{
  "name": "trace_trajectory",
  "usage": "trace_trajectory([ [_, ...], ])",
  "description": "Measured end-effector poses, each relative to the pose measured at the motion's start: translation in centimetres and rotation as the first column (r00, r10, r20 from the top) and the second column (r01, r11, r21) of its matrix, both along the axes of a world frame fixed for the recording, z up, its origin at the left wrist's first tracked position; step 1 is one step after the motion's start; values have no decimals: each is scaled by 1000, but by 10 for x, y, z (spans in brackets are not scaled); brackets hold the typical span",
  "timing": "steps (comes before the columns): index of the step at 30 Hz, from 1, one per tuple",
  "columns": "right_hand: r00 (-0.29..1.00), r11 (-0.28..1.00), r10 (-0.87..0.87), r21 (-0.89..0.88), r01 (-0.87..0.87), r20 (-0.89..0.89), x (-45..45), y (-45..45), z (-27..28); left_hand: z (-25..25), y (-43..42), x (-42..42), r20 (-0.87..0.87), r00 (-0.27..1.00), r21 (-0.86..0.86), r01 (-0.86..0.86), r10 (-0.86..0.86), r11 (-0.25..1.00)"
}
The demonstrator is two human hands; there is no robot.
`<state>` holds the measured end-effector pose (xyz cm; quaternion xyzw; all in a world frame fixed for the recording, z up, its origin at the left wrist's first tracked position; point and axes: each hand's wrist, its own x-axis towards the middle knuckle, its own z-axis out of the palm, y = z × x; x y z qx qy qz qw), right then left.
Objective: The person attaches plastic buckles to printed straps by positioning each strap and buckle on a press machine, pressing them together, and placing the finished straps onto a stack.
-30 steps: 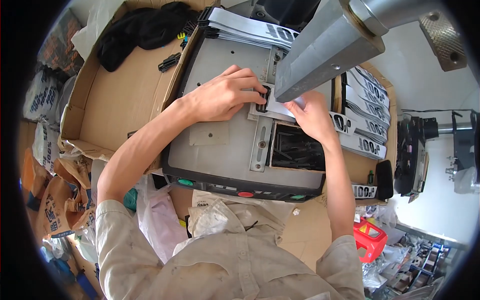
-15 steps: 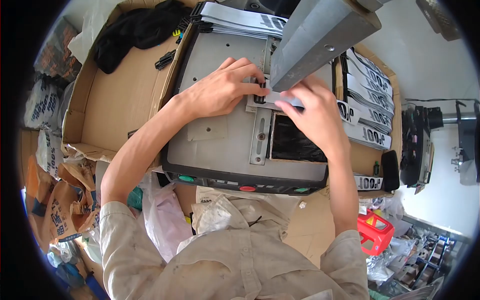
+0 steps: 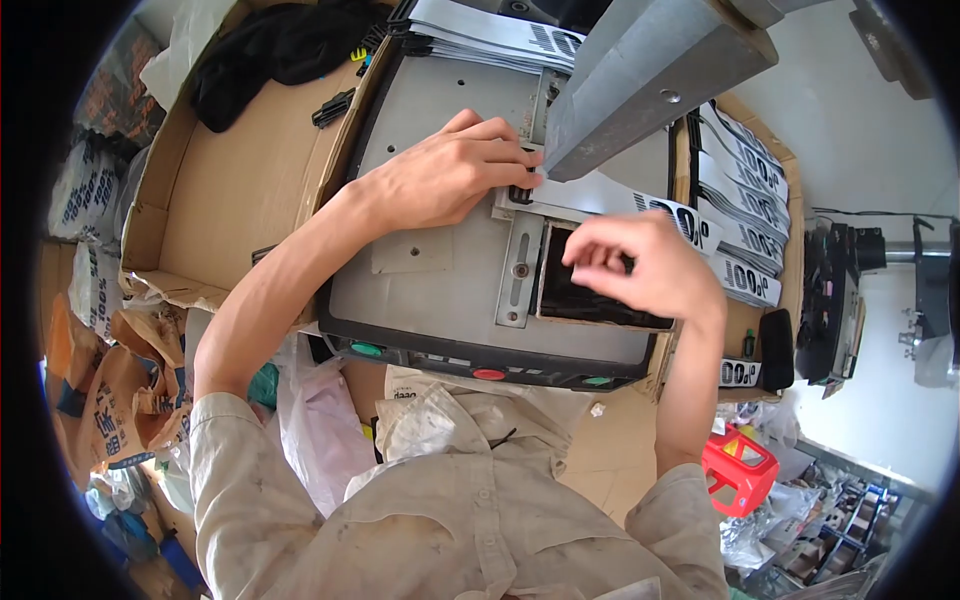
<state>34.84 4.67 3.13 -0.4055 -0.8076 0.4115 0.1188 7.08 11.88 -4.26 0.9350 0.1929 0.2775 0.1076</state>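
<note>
My left hand (image 3: 465,172) pinches a black buckle (image 3: 521,190) at the end of a white printed strap (image 3: 600,195), on the small fixture under the grey metal machine head (image 3: 650,85). The strap runs right from the buckle toward the box of straps. Just below it, my right hand (image 3: 645,265) hovers over an open compartment (image 3: 600,300) of black pieces, its fingers curled and slightly blurred. Whether anything small is between those fingers is hidden. A slotted metal bracket (image 3: 520,270) lies beside the compartment.
A stack of printed straps (image 3: 490,35) lies at the machine's top edge. More straps (image 3: 740,200) fill a carton on the right. On the left, a cardboard box (image 3: 235,200) holds a black cloth (image 3: 290,55). Green and red buttons (image 3: 489,374) line the machine's front.
My right hand has let go of the strap and moved down and right over the compartment. My left hand stays at the buckle. The strap's printed part now shows.
</note>
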Motion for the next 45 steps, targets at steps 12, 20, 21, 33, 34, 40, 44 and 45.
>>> trace_trajectory([
  [12, 845, 907, -418, -106, 407, -333, -20, 43, -47, -2, 1, -1, 27, 1000, 35, 2, -3, 999],
  [20, 844, 890, -453, -88, 448, -287, -26, 41, -53, -2, 1, 0, 57, 998, 49, 1, -4, 999],
  [21, 908, 914, -405, -11, 406, -106, -23, 41, -47, 0, 1, 0, 35, 999, 39, -1, 0, 999],
  [33, 760, 907, -400, -103, 408, -513, -26, 40, -58, 0, -2, 2, -10, 1000, 43, -30, 30, 999],
  [34, 748, 917, -385, -129, 379, -540, -26, 41, -60, 0, -2, 2, -12, 1000, 37, -27, 28, 999],
  [40, 769, 885, -459, -156, 439, -444, -31, 41, -60, -3, 0, 0, 16, 1000, 68, -17, 16, 998],
  [44, 772, 879, -468, -140, 455, -430, -32, 41, -64, -3, 0, -2, 11, 1000, 89, -24, 23, 996],
  [45, 767, 871, -478, -116, 478, -428, -33, 41, -65, -3, 0, -2, 8, 1000, 104, -27, 26, 994],
])
